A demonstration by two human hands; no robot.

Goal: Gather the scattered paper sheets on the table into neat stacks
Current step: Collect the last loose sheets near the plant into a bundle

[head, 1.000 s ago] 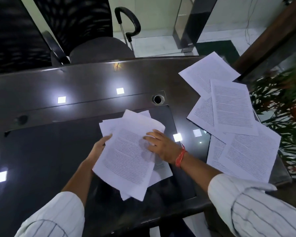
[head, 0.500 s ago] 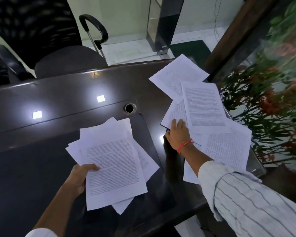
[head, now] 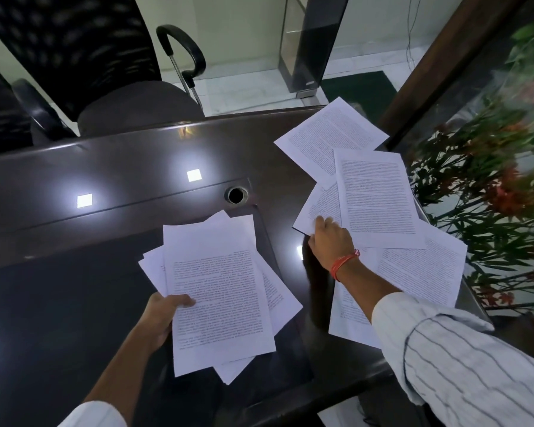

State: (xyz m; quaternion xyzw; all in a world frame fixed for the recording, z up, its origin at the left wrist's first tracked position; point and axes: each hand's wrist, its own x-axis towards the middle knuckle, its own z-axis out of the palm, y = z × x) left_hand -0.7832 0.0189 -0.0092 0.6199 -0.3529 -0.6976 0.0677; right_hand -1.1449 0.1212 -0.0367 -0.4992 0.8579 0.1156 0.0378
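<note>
Table: dark, glossy, with square light reflections; round cable hole near centre.
Gathered sheets: uneven fan of printed pages at 6 o'clock of the cable hole, edges not aligned, corners sticking out at 12 and 5 o'clock.
Left hand: at 9 o'clock of the gathered sheets; thumb curled over the top page, remaining fingers hidden beneath, pinching the fan at its left edge.
Scattered sheets: five or so overlapping pages at 3 o'clock of the cable hole, along the table's right edge; one upright page lying over the others, one slanted page at 12 o'clock of it.
Right hand: at 9 o'clock of the scattered sheets, palm down, fingers together and bent onto the near corner of a lower page; grip or mere touch, cannot tell.
Wrist band: orange thread on the right wrist.
Sleeves: white, thin dark stripes.
Chair: black mesh back, at 11 o'clock beyond the table.
Plant: green leaves, red flowers, at 3 o'clock beside the table.
</note>
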